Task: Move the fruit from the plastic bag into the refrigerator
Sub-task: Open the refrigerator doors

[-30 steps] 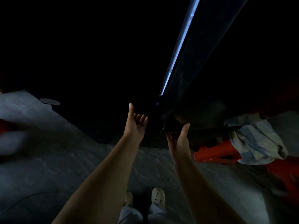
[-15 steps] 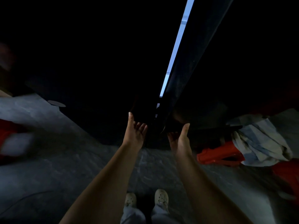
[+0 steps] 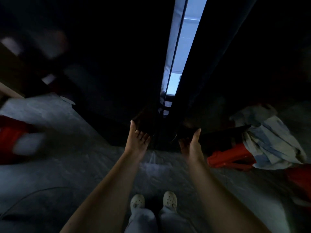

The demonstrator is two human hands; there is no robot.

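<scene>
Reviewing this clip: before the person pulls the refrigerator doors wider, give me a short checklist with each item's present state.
1. Left hand at the left door's lower edge: ok.
2. Right hand at the right door's lower edge: ok.
3. Lit gap between the doors wide enough for loading: not ok, a narrow slit.
4. Red stool and cloth clear of the right door's swing: cannot tell.
5. Fruit and bag within reach: cannot tell, neither is visible.

dim domestic interior, seen from above. a tall dark refrigerator (image 3: 210, 68) stands with its doors parted on a lit, pale blue interior (image 3: 185, 47); grey floor (image 3: 84, 165); a crumpled cloth (image 3: 272, 145) lies draped on red plastic furniture (image 3: 230, 158); the person wears pale clogs (image 3: 170, 200), indoor footwear.
</scene>
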